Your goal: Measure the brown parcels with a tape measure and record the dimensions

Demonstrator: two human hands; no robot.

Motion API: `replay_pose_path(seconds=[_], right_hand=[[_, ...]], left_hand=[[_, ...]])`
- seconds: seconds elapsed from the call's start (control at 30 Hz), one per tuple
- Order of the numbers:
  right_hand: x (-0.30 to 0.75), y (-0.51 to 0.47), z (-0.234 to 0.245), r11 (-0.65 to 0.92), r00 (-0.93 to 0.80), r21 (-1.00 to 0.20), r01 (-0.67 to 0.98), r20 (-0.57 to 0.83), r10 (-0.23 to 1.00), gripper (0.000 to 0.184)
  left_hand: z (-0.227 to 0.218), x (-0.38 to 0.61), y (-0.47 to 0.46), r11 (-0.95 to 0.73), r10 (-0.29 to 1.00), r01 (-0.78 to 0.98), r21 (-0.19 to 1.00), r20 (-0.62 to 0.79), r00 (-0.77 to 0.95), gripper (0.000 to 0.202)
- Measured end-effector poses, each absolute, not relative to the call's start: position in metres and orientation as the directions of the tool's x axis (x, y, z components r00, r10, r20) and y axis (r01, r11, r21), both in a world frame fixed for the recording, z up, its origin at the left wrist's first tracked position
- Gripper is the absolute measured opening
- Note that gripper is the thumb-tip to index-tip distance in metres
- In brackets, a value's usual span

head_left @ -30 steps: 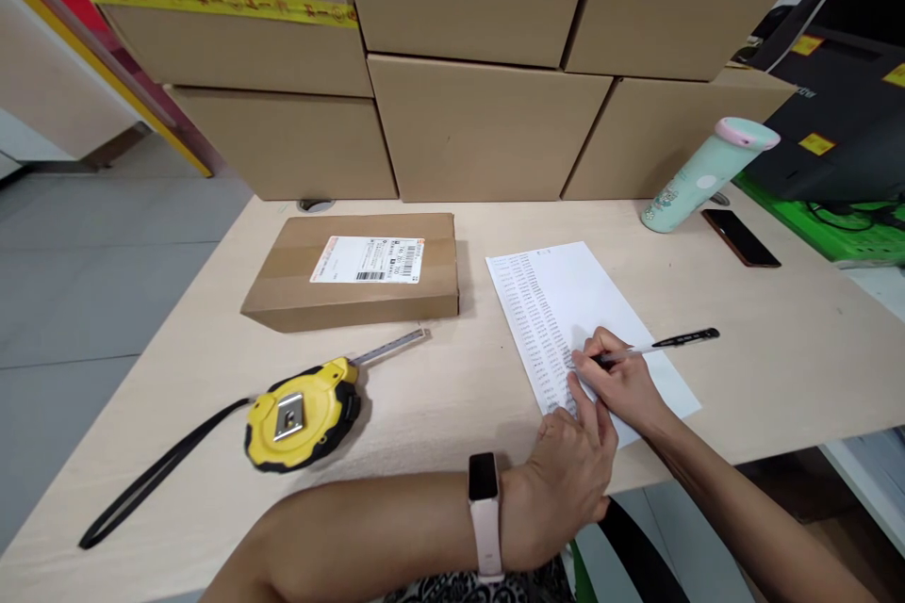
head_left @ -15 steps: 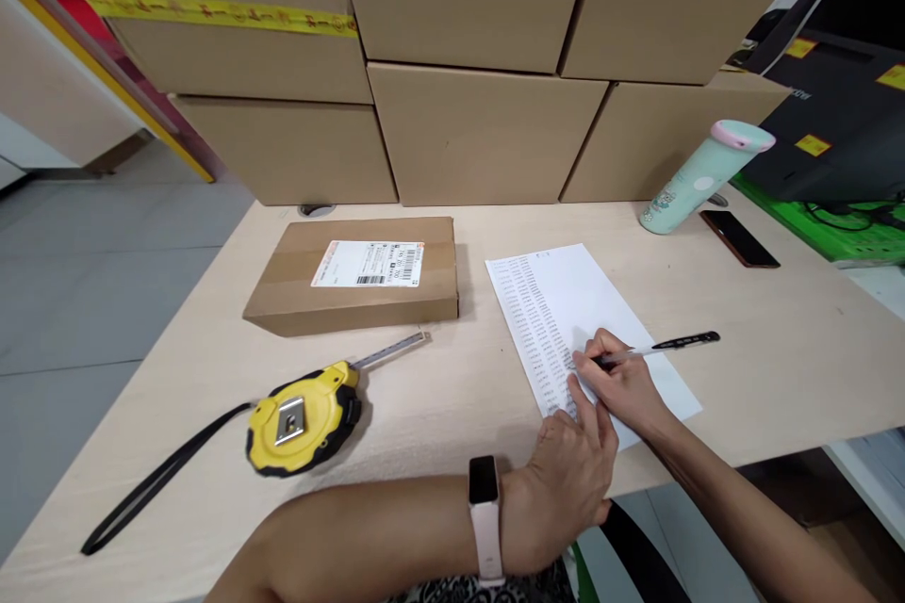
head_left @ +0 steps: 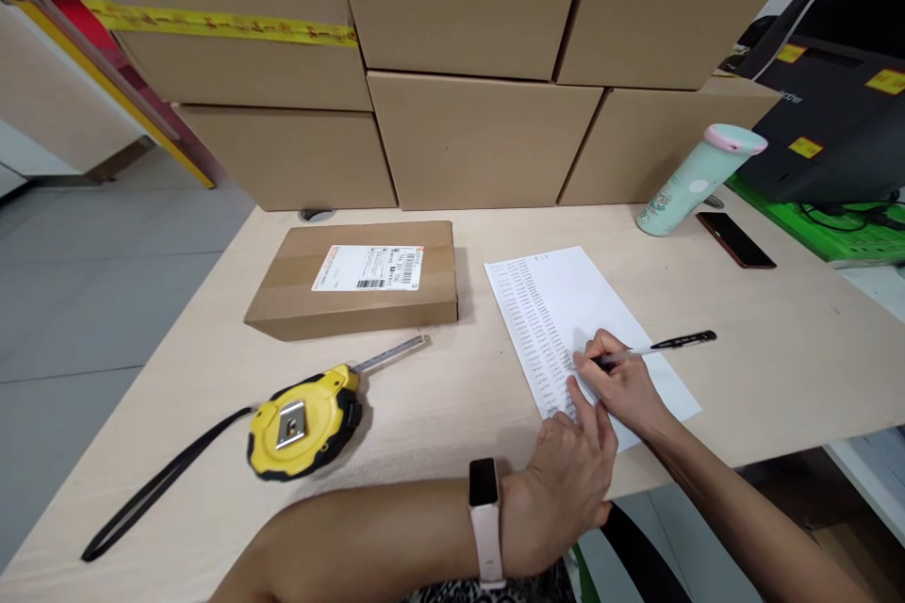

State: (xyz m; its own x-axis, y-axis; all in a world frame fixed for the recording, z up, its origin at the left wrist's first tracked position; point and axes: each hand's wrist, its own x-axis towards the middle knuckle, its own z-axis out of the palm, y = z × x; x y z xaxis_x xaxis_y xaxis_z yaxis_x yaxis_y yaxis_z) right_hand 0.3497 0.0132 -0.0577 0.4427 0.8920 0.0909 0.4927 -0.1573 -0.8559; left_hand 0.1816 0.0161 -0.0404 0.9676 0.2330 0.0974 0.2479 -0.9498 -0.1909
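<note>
My right hand (head_left: 622,386) pinches a black pen (head_left: 665,345) with its tip on a white printed sheet (head_left: 566,301) that lies near the table's front edge. My left hand (head_left: 569,480) rests on the sheet's lower left corner with its fingers laid flat; a pale wristband with a dark screen is on that wrist. A flat brown parcel (head_left: 353,283) with a white barcode label lies to the left of the sheet. In front of it lies a yellow tape measure (head_left: 304,424), a short length of blade pulled out and a black strap trailing left.
Large cardboard boxes (head_left: 481,132) are stacked along the back of the light wooden table (head_left: 778,358). A mint bottle (head_left: 697,179) with a pink cap leans at the back right, next to a dark phone (head_left: 735,238). Black equipment on a green mat sits at the far right.
Only the view has tilted slightly, so everything sits a little lower in the picture. Both hands and the pen stay in place on the sheet.
</note>
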Motion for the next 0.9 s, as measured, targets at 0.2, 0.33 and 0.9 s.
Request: replay_pose_path(seconds=[0.2, 0.33, 0.9], right_hand=[[0.3504, 0.0133, -0.0575, -0.161, 0.440, -0.863, 0.479, 0.077, 0.895, 0.028], [0.3491, 0.0136, -0.0557, -0.161, 0.438, -0.862, 0.481, 0.077, 0.896, 0.028], [0.3514, 0.0133, -0.0607, -0.163, 0.445, -0.852, 0.497, 0.089, 0.891, 0.028]], left_hand=[[-0.0377, 0.1792, 0.0160, -0.946, 0.241, 0.257, -0.198, 0.104, 0.965, 0.081], [-0.0350, 0.1783, 0.0155, -0.942, 0.246, 0.265, -0.203, 0.115, 0.962, 0.079], [-0.0416, 0.1799, 0.0150, -0.938, 0.232, 0.260, -0.228, 0.143, 0.962, 0.081]])
